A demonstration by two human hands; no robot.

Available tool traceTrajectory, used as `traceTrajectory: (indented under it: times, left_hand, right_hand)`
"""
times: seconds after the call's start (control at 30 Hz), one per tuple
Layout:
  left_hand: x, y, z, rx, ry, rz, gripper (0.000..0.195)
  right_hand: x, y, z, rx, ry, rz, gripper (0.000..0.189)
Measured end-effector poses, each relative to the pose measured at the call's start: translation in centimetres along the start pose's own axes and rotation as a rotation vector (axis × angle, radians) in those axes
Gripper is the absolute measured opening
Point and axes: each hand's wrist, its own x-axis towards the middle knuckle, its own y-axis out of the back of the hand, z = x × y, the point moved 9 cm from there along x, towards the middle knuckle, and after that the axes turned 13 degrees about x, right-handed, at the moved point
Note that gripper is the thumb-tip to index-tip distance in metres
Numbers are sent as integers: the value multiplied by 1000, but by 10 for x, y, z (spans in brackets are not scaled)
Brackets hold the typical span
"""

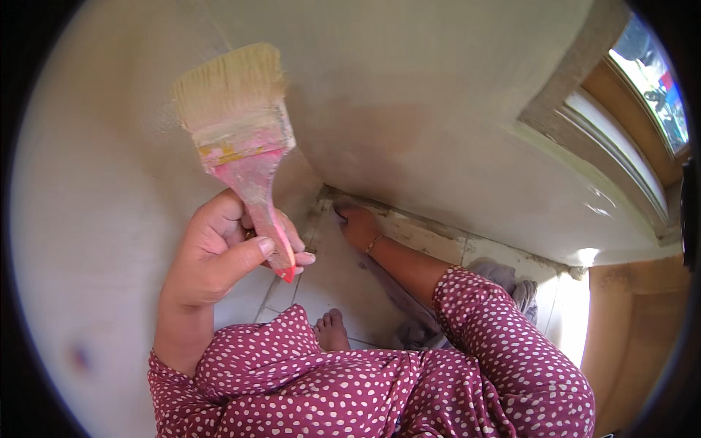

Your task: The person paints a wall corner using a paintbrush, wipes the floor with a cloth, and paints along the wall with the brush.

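Observation:
My left hand grips the handle of a wide flat paintbrush, holding it bristles up in front of a plastered wall. The brush has pale bristles, a paint-smeared ferrule and a worn pink handle with a red tip. Down at the floor corner, my right hand, with a thin bracelet at the wrist, appears closed on a greyish cloth. The cloth trails along under the forearm towards my knees. My arm partly covers it, and the fingertips are hard to make out.
Two beige walls meet at the corner above a tiled floor with a dirty edge. More grey fabric lies by the right wall. A framed window is at upper right, a wooden panel lower right. A bare foot rests on the tiles.

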Motion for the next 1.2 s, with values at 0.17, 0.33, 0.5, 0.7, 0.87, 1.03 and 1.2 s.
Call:
traceTrajectory:
  times: [0.17, 0.33, 0.5, 0.7, 0.87, 1.03, 1.2]
  left_hand:
    - [8, -4, -3, -48, 43, -12, 18]
    - [5, 7, -10, -61, 64, 37, 20]
    - [14, 0, 0, -163, 128, -22, 11]
    - [8, 9, -14, -140, 124, 1, 14]
    - [16, 0, -7, -125, 78, -6, 23]
    - [9, 4, -4, -90, 37, 4, 23]
    - [13, 2, -16, -99, 51, 15, 22]
  right_hand:
    - [27, -17, 12, 22, 206, 194, 42]
    - [34, -55, 6, -524, 101, -84, 42]
    - [-6, -147, 58, -108, 188, -203, 45]
    - [-87, -206, 21, 80, 37, -828, 41]
    - [12, 0, 5, 137, 310, 178, 38]
    - [-35, -75, -9, -238, 295, -33, 35]
    - [-113, -187, 19, -128, 16, -685, 32]
